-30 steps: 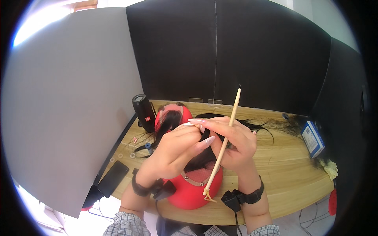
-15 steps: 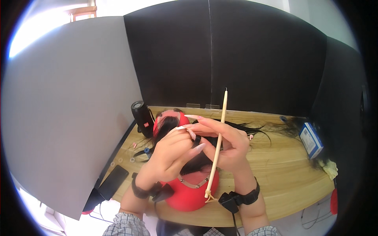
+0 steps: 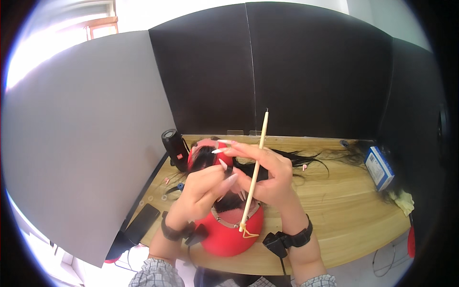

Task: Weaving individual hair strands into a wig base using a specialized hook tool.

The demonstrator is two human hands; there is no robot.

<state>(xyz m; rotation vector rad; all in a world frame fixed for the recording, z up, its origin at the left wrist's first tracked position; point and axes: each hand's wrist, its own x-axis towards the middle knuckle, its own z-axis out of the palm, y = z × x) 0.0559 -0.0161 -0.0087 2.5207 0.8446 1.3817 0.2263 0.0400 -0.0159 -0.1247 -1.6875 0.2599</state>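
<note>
Wooden stick [image 3: 256, 159] slants through the frame's centre, held in your right hand [image 3: 273, 181]. Your left hand [image 3: 197, 192] has its fingers curled inward; whether they hold anything, I cannot tell.

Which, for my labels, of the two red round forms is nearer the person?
The red round form at bottom centre; the other sits behind, beside the black cylindrical speaker.

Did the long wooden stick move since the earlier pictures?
Yes. The wooden stick went left: its top end now shows closer to the black speaker than it did before.
</note>
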